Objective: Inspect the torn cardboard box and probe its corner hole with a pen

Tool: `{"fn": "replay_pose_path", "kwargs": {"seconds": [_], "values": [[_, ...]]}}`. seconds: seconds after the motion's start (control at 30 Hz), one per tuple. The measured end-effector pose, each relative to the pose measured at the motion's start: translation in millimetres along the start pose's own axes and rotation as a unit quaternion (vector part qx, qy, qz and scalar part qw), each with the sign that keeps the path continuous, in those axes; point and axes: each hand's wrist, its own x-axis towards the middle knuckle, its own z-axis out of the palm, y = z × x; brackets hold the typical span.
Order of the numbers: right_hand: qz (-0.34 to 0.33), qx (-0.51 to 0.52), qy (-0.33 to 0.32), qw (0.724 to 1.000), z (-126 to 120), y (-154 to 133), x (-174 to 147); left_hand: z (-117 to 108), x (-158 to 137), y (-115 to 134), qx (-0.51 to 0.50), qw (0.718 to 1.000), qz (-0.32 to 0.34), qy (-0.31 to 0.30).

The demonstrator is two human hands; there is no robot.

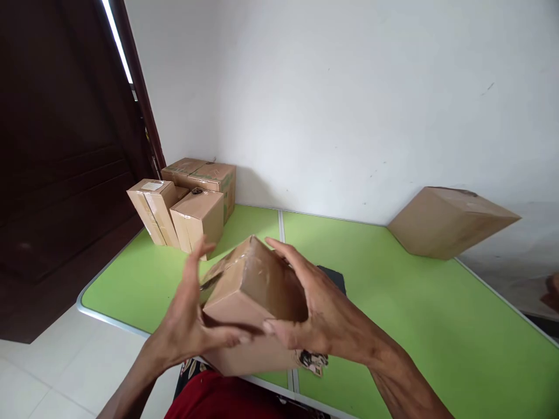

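Note:
Close in front of me, a brown cardboard box (244,279) with tape along its edges is tilted, one corner pointing up. My left hand (192,326) is at its left side, thumb across the front face and a blurred finger raised off it. My right hand (305,308) grips the right side, fingers over the top and thumb on the front. A lighter cardboard surface (253,358) shows beneath; whether it belongs to a second box I cannot tell. Near the right wrist lies a small black-and-white printed piece (312,361), and behind it a dark flat object (334,279), partly hidden.
Several cardboard boxes (198,209) are grouped at the back left of the green table (410,326). Another box (454,224) sits at the back right edge. A white wall rises behind, a dark door (65,145) stands left, and part of another hand (552,291) shows far right.

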Motion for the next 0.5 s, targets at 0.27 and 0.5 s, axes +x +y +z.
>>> {"fn": "replay_pose_path", "kwargs": {"seconds": [0.27, 0.5], "values": [[-0.041, -0.138, -0.059, 0.988, -5, -17, -2, 18, 10, 1, -0.146, 0.974, -0.057, -0.162], [-0.049, -0.046, 0.0, 0.998, -26, -14, -4, 27, 0, 15, -0.284, 0.952, -0.091, -0.065]]}}
